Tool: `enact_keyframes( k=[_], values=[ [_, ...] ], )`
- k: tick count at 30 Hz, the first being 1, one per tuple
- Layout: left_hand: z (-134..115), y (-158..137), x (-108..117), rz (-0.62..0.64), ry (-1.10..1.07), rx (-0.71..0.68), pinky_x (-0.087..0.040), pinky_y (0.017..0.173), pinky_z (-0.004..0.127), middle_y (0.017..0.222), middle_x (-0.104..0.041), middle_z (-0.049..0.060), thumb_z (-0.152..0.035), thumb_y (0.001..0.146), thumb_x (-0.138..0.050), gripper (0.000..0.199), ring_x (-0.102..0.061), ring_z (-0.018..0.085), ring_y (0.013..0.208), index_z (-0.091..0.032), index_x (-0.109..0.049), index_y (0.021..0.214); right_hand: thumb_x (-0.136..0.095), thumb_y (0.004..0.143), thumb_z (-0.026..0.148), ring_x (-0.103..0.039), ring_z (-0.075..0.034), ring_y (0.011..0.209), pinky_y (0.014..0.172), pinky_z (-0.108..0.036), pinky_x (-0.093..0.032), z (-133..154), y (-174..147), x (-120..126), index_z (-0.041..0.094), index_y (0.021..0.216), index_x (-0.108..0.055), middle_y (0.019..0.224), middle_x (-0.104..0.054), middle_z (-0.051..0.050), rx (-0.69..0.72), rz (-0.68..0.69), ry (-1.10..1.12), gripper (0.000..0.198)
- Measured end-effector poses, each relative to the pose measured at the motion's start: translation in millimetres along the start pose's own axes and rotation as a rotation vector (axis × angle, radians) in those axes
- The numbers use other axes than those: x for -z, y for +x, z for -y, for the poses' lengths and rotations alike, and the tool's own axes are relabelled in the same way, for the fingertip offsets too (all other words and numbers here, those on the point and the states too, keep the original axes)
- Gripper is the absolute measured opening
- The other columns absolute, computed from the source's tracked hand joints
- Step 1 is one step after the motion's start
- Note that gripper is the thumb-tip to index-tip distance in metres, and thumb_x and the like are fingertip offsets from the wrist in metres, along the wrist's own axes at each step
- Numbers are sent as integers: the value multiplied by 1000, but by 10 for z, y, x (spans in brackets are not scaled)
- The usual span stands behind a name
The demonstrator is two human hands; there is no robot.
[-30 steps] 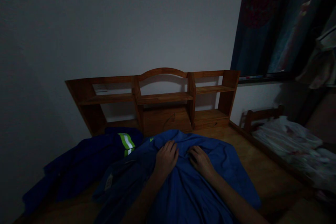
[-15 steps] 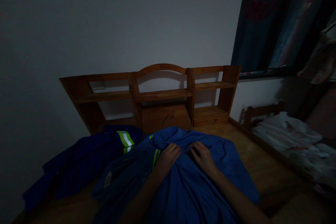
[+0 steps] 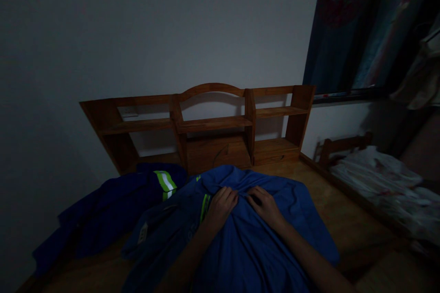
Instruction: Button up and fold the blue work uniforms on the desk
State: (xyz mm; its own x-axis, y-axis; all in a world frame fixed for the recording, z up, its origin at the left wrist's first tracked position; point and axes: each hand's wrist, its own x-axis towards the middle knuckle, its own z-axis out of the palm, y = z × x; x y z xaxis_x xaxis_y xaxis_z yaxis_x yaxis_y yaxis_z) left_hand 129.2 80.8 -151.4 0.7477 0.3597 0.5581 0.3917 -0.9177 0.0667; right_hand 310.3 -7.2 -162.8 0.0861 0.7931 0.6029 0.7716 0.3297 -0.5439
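A blue work jacket [image 3: 247, 242] with yellow-green trim lies spread in front of me, its cloth gathered in creases between my hands. My left hand [image 3: 223, 201] has its fingers closed on the jacket's fabric near the upper middle. Just to the right, my right hand [image 3: 264, 203] pinches the same fabric between thumb and fingers. The two hands are a short gap apart. Whatever small part lies under the fingertips is too dark to make out.
A darker blue garment [image 3: 120, 210] with a reflective band lies at the left. Behind stands a wooden shelf unit [image 3: 215, 123] against the wall. White plastic bags [image 3: 381, 174] are piled at the right, beyond the wooden edge. A dark window [image 3: 347, 32] is at upper right.
My right hand has shifted very slightly left, bringing the fingertips a little closer together. Both hands stay on the jacket, which otherwise lies the same.
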Motion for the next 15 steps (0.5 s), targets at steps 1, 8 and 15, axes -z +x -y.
enact_keyframes(
  k=[1, 8, 15],
  values=[
    [0, -2, -5, 3, 3, 1, -45, 85, 37, 95, -57, 7, -22, 94, -33, 27, -52, 20, 93, -18, -53, 112, -47, 90, 27, -57, -17, 86, 79, -29, -47, 5, 0, 3, 22, 90, -60, 90, -60, -4, 8, 10, 3, 14],
    [-14, -2, -23, -2, 13, -10, -45, 84, 37, 92, -57, 7, -20, 94, -34, 24, -51, 20, 91, -17, -54, 107, -47, 91, 29, -57, -16, 85, 78, -28, -47, 4, -10, 4, 21, 90, -60, 89, -60, -4, 34, 42, -1, 15],
    [-20, 38, 37, 15, -34, -73, -44, 80, 35, 87, -57, 5, -18, 92, -37, 21, -51, 19, 88, -18, -57, 98, -46, 91, 26, -57, -16, 84, 76, -28, -46, -27, -20, -20, 21, 90, -60, 89, -60, -4, 13, -21, -93, 15]
  ],
)
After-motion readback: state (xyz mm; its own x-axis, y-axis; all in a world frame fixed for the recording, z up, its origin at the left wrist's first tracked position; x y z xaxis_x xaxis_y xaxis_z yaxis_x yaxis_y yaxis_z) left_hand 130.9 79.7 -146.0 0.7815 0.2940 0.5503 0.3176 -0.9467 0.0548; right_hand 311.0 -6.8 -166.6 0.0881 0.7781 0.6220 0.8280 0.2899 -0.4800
